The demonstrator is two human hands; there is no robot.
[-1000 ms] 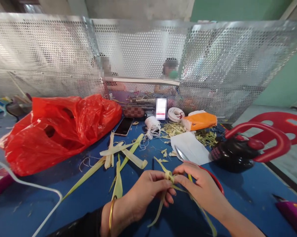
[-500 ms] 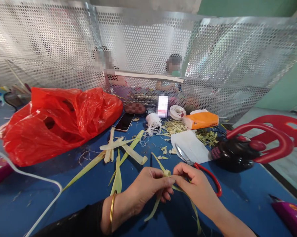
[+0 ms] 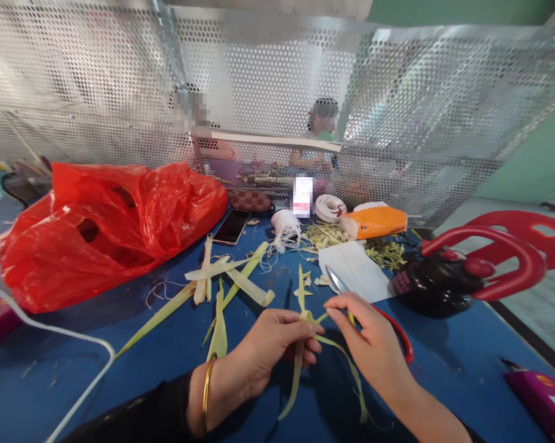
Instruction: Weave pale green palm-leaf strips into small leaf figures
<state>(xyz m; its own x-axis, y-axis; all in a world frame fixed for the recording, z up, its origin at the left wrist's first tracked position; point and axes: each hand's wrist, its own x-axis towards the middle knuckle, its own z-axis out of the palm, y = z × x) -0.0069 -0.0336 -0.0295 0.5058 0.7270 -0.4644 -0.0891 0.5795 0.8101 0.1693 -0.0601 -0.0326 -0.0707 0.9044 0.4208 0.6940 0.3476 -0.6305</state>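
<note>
A perforated metal screen (image 3: 268, 74) spans the back, its top partly out of frame; the people behind it are blurred and hard to make out. The blue surface (image 3: 37, 381) runs off the left and bottom edges. On it sprawls a red plastic bag (image 3: 167, 215), its contents hidden. At right stands a black jug (image 3: 437, 289) with a red loop handle. Both forearms enter from the bottom edge. The left hand (image 3: 263, 344), palm turned inward, has its thumb and fingers clamped on a knotted leaf strip (image 3: 307, 315), in front of the person; its lower fingers curl partly out of sight. The right hand (image 3: 370, 332), wrist angled inward, pinches one end between thumb and index finger, covering the middle of the red-handled scissors (image 3: 404, 341). The knot's detail is too small to tell.
</note>
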